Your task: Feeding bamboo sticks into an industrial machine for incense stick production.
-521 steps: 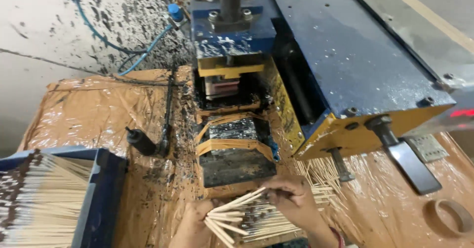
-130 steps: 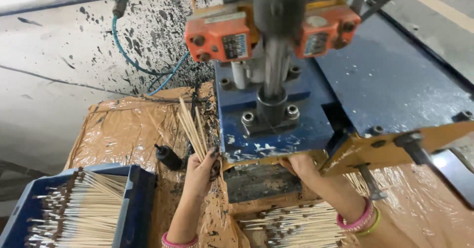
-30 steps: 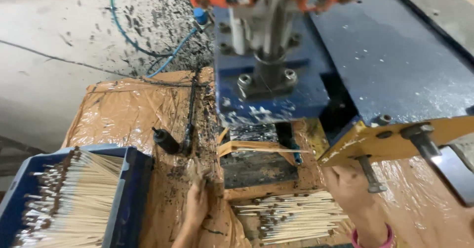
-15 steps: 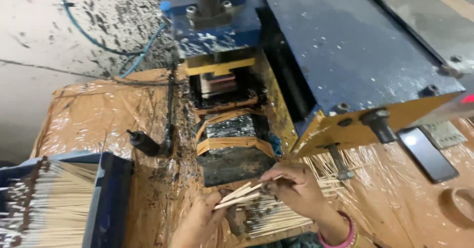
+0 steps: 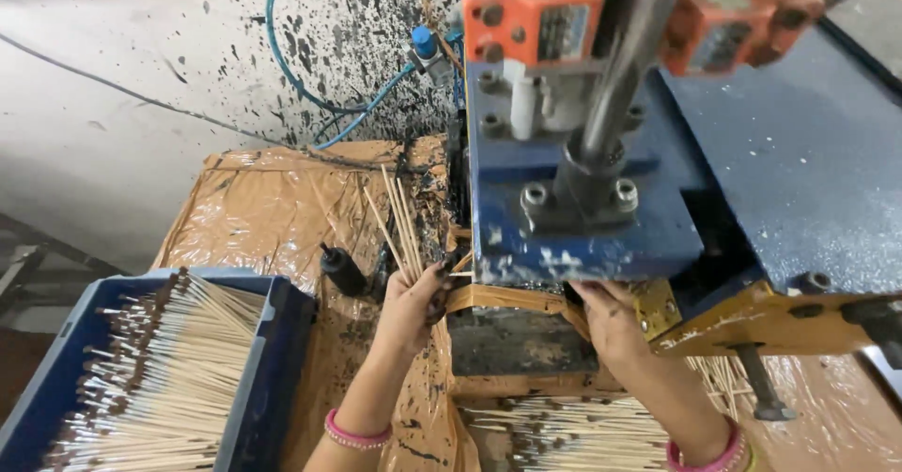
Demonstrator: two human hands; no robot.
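My left hand (image 5: 412,305) grips a small bundle of thin wooden sticks (image 5: 399,220) that point up and away, just left of the blue press machine (image 5: 601,218). My right hand (image 5: 611,320) reaches under the machine's blue block, its fingertips hidden beneath it; whether it holds anything cannot be told. A pile of loose sticks (image 5: 573,432) lies on the table between my forearms. The machine's steel shaft (image 5: 620,68) rises above an orange housing (image 5: 536,16).
A blue crate (image 5: 268,359) filled with dark-tipped sticks (image 5: 150,378) stands at the lower left. Brown plastic sheeting (image 5: 263,209) covers the table. Blue hoses (image 5: 310,106) run along the paint-spattered wall. A black knob (image 5: 340,267) stands near my left hand.
My hands left the stick pile. The left one lifted a few sticks upright beside the machine, and the right one moved up under the blue block. My view tilted upward.
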